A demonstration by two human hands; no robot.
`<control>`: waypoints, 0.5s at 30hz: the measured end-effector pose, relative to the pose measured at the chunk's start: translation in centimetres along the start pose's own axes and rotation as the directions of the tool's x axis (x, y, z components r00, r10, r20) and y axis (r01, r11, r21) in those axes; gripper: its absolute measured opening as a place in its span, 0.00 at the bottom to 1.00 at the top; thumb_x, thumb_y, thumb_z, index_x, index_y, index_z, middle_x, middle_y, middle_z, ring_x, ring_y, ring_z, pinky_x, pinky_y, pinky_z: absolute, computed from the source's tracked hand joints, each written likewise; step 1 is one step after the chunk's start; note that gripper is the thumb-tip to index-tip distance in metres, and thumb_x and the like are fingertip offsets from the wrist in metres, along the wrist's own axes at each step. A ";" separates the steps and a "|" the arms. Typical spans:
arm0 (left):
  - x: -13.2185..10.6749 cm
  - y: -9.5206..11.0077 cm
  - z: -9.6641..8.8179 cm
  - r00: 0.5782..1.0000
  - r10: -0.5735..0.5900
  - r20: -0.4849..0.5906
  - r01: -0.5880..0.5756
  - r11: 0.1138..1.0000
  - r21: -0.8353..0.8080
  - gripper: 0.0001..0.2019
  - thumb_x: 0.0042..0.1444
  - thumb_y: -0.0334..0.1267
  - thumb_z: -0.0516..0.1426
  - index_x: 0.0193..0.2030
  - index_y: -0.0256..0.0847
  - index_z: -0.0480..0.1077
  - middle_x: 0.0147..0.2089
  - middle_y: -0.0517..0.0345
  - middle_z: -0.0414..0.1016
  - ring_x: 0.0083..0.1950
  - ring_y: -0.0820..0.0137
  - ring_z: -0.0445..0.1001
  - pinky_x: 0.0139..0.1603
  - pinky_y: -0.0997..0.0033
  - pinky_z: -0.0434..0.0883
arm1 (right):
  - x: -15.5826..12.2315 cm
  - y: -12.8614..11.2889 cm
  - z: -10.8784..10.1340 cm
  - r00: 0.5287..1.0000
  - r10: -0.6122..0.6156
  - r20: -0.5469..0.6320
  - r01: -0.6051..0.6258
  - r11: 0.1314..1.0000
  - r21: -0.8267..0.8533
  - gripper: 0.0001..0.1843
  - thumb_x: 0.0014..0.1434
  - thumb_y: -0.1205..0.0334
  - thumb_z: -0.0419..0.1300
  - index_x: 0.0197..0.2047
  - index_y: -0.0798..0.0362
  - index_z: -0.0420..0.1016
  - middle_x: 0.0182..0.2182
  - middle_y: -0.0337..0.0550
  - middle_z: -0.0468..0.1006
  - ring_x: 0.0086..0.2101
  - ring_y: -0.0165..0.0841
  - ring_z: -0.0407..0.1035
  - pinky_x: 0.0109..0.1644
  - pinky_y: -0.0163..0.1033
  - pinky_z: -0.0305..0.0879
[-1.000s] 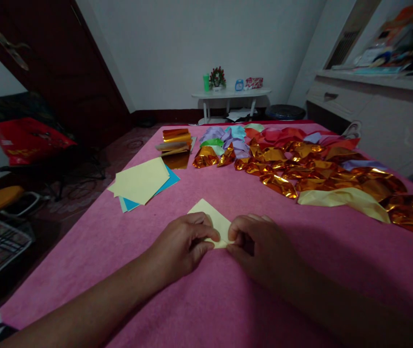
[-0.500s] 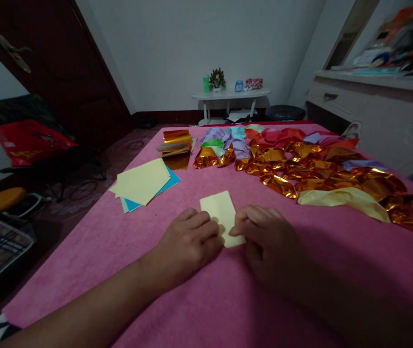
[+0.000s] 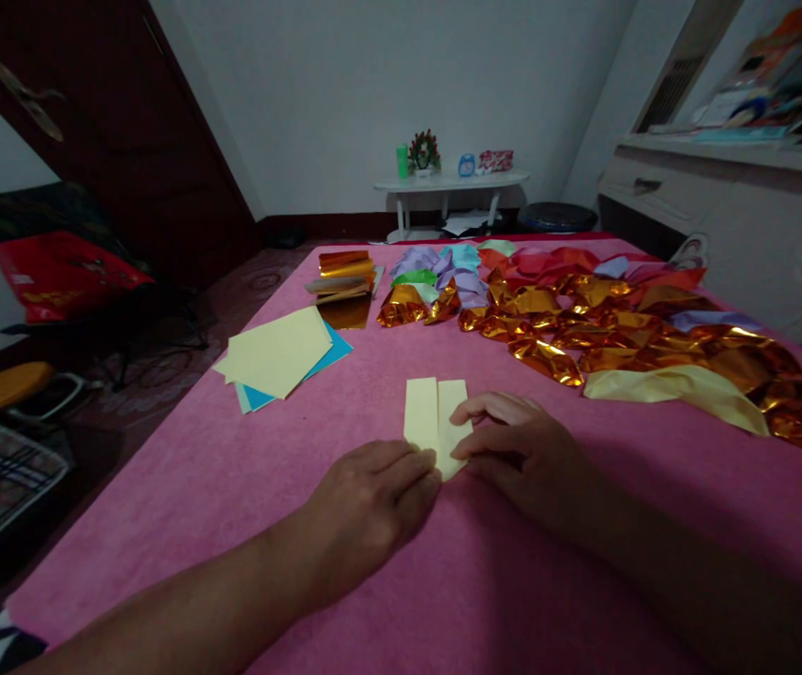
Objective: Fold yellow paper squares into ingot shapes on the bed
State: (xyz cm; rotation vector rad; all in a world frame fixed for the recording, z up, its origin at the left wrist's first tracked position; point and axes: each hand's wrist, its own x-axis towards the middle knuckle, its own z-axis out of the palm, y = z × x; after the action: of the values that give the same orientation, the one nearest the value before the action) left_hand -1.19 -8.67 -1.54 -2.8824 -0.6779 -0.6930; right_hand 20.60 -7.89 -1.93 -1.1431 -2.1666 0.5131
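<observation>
A pale yellow paper (image 3: 432, 418), folded into two narrow side-by-side strips, lies on the pink table cover (image 3: 344, 581) in front of me. My left hand (image 3: 365, 506) rests with its fingers curled on the paper's near left corner. My right hand (image 3: 513, 450) pinches the paper's right edge between thumb and fingers. Both hands touch the paper and keep it flat on the cloth.
A stack of yellow and blue paper squares (image 3: 280, 354) lies to the left. Gold foil sheets (image 3: 344, 277) sit farther back. Several folded gold, red, purple and green pieces (image 3: 583, 309) cover the far right. A white side table (image 3: 451, 183) stands beyond.
The yellow paper went from a diamond-like fold to a rectangle, and now shows two narrow strips. Both hands shifted slightly along its near edge.
</observation>
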 end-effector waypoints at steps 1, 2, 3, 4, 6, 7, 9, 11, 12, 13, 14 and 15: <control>0.0 -0.1 0.0 1.000 -0.009 0.002 0.009 1.000 -0.013 0.09 0.62 0.31 0.50 0.42 0.34 0.71 0.40 0.51 0.77 0.39 0.68 0.75 0.40 0.67 0.75 | 0.1 0.0 0.0 1.000 0.017 0.010 -0.017 1.000 0.018 0.09 0.53 0.72 0.61 0.31 0.48 0.78 0.40 0.40 0.74 0.42 0.34 0.67 0.46 0.42 0.59; -0.1 -0.1 0.0 1.000 -0.023 0.002 0.023 0.999 -0.028 0.09 0.62 0.31 0.50 0.41 0.35 0.71 0.39 0.52 0.77 0.39 0.69 0.75 0.40 0.67 0.75 | 0.1 -0.1 0.0 0.999 0.032 0.019 -0.033 0.999 0.031 0.08 0.54 0.71 0.61 0.30 0.48 0.78 0.39 0.40 0.74 0.41 0.33 0.67 0.45 0.41 0.59; -0.1 -0.2 0.1 0.999 -0.041 0.006 0.041 0.998 -0.041 0.09 0.63 0.32 0.50 0.41 0.35 0.71 0.39 0.52 0.77 0.39 0.69 0.75 0.40 0.68 0.75 | 0.2 -0.1 0.0 0.999 0.048 0.026 -0.049 0.998 0.039 0.08 0.54 0.70 0.60 0.29 0.48 0.78 0.38 0.39 0.74 0.41 0.33 0.67 0.45 0.41 0.59; -0.2 -0.1 0.1 0.998 -0.055 0.009 0.055 0.997 -0.053 0.10 0.63 0.32 0.49 0.40 0.36 0.71 0.39 0.52 0.77 0.38 0.70 0.75 0.39 0.69 0.75 | 0.2 -0.2 0.0 0.998 0.062 0.029 -0.064 0.997 0.043 0.07 0.54 0.70 0.61 0.29 0.49 0.77 0.38 0.39 0.74 0.40 0.33 0.67 0.45 0.41 0.59; -0.2 -0.1 0.2 0.997 -0.075 0.019 0.076 0.995 -0.068 0.10 0.63 0.32 0.49 0.40 0.37 0.71 0.38 0.53 0.76 0.38 0.70 0.75 0.39 0.70 0.75 | 0.4 -0.4 0.1 0.995 0.099 0.031 -0.101 0.994 0.045 0.06 0.53 0.70 0.61 0.28 0.50 0.76 0.37 0.39 0.73 0.39 0.32 0.66 0.44 0.40 0.59; -0.3 0.0 0.3 0.997 -0.080 0.021 0.081 0.994 -0.072 0.09 0.63 0.32 0.49 0.40 0.37 0.71 0.38 0.53 0.76 0.38 0.71 0.75 0.39 0.71 0.75 | 0.4 -0.5 0.2 0.992 0.119 0.028 -0.120 0.992 0.045 0.06 0.53 0.70 0.61 0.27 0.51 0.75 0.36 0.39 0.73 0.38 0.32 0.66 0.43 0.39 0.59; -0.3 0.0 0.3 0.997 -0.080 0.019 0.081 0.994 -0.076 0.09 0.63 0.32 0.49 0.40 0.36 0.71 0.39 0.52 0.76 0.38 0.70 0.75 0.39 0.71 0.74 | 0.6 -0.7 0.4 0.988 0.155 0.013 -0.155 0.987 0.036 0.06 0.52 0.71 0.61 0.27 0.52 0.72 0.35 0.38 0.72 0.37 0.31 0.66 0.42 0.39 0.59; -0.3 0.0 0.4 0.997 -0.075 0.009 0.075 0.994 -0.079 0.08 0.62 0.32 0.50 0.41 0.36 0.71 0.40 0.52 0.76 0.39 0.70 0.75 0.39 0.71 0.74 | 0.7 -0.9 0.6 0.984 0.176 -0.007 -0.176 0.984 0.011 0.06 0.51 0.72 0.61 0.26 0.53 0.70 0.33 0.38 0.71 0.36 0.31 0.65 0.41 0.39 0.58; -0.3 0.0 0.4 0.997 -0.073 0.001 0.072 0.994 -0.080 0.08 0.62 0.31 0.50 0.41 0.36 0.70 0.40 0.52 0.76 0.38 0.70 0.75 0.38 0.71 0.74 | 0.8 -1.0 0.6 0.983 0.182 -0.017 -0.182 0.983 -0.006 0.07 0.50 0.73 0.61 0.25 0.53 0.69 0.32 0.38 0.71 0.35 0.31 0.65 0.41 0.39 0.58; -0.3 0.0 0.4 0.997 -0.072 -0.005 0.071 0.994 -0.080 0.08 0.62 0.31 0.50 0.41 0.35 0.70 0.40 0.51 0.76 0.38 0.70 0.75 0.38 0.71 0.74 | 0.9 -1.1 0.7 0.982 0.188 -0.023 -0.189 0.982 -0.023 0.07 0.49 0.73 0.61 0.24 0.53 0.69 0.31 0.38 0.70 0.35 0.32 0.64 0.41 0.39 0.58; -0.3 0.0 0.3 0.997 -0.072 -0.009 0.071 0.994 -0.081 0.08 0.62 0.31 0.50 0.41 0.35 0.70 0.40 0.51 0.76 0.38 0.70 0.75 0.38 0.71 0.74 | 0.9 -1.2 0.7 0.981 0.193 -0.026 -0.194 0.980 -0.039 0.08 0.49 0.73 0.61 0.24 0.53 0.68 0.31 0.38 0.70 0.35 0.32 0.64 0.40 0.39 0.58; -0.3 0.0 0.4 0.997 -0.071 -0.016 0.070 0.994 -0.081 0.08 0.62 0.31 0.50 0.41 0.35 0.70 0.39 0.51 0.76 0.38 0.70 0.75 0.38 0.71 0.74 | 1.0 -1.2 0.8 0.980 0.196 -0.027 -0.197 0.979 -0.050 0.08 0.48 0.73 0.61 0.24 0.53 0.67 0.30 0.38 0.70 0.34 0.32 0.64 0.40 0.39 0.58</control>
State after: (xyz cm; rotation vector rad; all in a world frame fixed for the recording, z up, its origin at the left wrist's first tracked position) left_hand -1.27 -8.72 -1.98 -2.9330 -0.7700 -0.7732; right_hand 18.94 -7.79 -1.42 -1.3948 -2.0708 0.5286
